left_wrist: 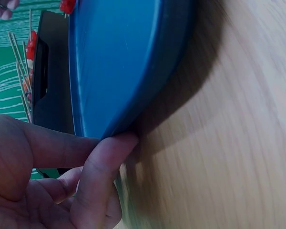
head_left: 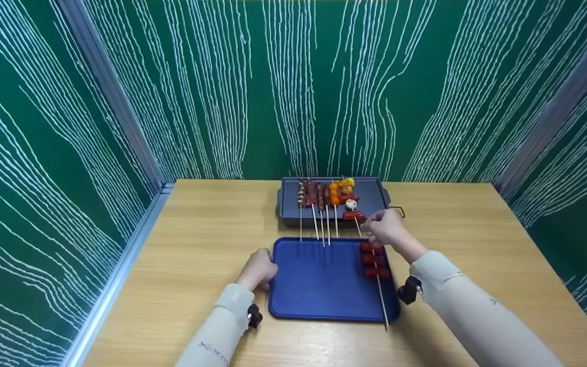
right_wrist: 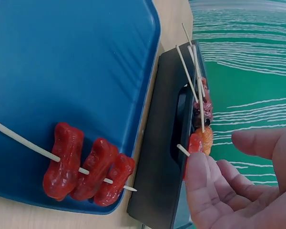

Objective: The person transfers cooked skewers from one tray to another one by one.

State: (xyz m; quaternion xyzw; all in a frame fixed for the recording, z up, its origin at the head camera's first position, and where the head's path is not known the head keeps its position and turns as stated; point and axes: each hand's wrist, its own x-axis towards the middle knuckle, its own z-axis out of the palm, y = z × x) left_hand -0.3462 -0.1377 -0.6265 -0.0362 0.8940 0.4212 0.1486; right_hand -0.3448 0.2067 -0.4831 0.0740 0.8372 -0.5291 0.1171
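1. The left hand (head_left: 260,267) grasps the blue tray (head_left: 319,285): the thumb and the fingers pinch its rim at the side.
2. The right hand (head_left: 386,227) is at the bare stick of the mixed skewer (head_left: 351,205). Its fingertips are at this stick, or just beside it; I cannot tell if they grasp it or have it released. In the right wrist view the thumb covers part of the stick, and one finger is spread away from the thumb.
3. The mixed skewer lies beyond the fingertips of the right hand, with its food on the dark grill pan (head_left: 371,191). From the grip outward it carries a red piece, a white piece, another red piece, then orange and yellow ones.
4. To the left of this grip, also on the pan, are the orange ball skewer (head_left: 334,194) and several darker skewers (head_left: 310,194). Their bare sticks reach over the pan's near edge.
5. Just below the right hand, on the tray, lies the red skewer (head_left: 374,260) with three red pieces. Its long stick runs toward the person and passes over the near rim.
6. Beside the right hand, on its outer side, a wire handle (head_left: 403,209) comes out near the pan.
7. Around both grips there is the wooden table (head_left: 212,219). Behind the pan stands a green wall (head_left: 359,76) with white lines.
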